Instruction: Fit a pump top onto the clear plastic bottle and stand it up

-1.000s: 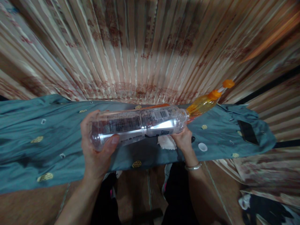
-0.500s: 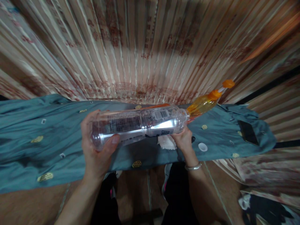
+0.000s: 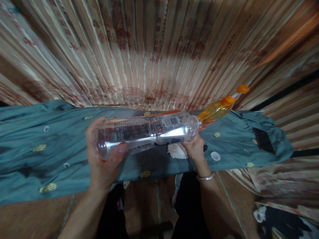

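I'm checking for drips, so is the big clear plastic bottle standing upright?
No, the clear plastic bottle is held sideways, its base end in the left hand and its neck toward the right.

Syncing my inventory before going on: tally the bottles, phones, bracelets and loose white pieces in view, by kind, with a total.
Bottles: 2 (clear bottle, yellow bottle with orange top)
Phones: 1 (dark phone)
Bracelets: 1 (silver bracelet)
White pieces: 2 (round piece, wavy-edged piece)
Total: 6
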{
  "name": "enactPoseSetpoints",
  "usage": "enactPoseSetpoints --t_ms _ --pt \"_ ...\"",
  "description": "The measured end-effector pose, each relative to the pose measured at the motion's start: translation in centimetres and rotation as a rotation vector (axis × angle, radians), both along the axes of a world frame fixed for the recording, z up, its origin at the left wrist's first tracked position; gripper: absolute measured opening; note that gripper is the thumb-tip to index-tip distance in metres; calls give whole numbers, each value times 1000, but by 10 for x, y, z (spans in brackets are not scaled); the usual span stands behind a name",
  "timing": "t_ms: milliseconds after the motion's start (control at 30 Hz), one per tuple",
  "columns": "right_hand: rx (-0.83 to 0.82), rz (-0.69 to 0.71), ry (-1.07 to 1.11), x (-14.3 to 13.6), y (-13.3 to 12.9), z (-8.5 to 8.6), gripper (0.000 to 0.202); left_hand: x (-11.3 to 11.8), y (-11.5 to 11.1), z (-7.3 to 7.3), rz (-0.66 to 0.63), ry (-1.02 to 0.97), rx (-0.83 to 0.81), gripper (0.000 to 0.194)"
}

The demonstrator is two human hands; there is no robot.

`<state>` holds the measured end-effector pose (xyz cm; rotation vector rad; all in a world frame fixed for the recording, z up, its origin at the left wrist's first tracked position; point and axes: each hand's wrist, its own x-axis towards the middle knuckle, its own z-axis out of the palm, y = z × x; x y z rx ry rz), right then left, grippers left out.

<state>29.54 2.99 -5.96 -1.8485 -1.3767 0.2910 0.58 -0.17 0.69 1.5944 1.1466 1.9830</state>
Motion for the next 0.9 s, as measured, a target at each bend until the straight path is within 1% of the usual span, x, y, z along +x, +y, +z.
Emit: enactPoseSetpoints --t_ms 200,500,633,800,900 --pt "5 21 12 -1 0 1 47 1 0 -1 -20 -18 7 65" --pt "24 21 13 0 0 -1 50 0 -1 -2 10 16 -11 66" --pt "29 17 11 0 1 -2 52 0 0 -2 5 27 -15 68" --pt "3 4 -22 2 1 -3 53 1 0 0 -25 -13 13 65" --pt "1 3 -26 2 1 -3 52 1 0 0 -18 -2 8 65"
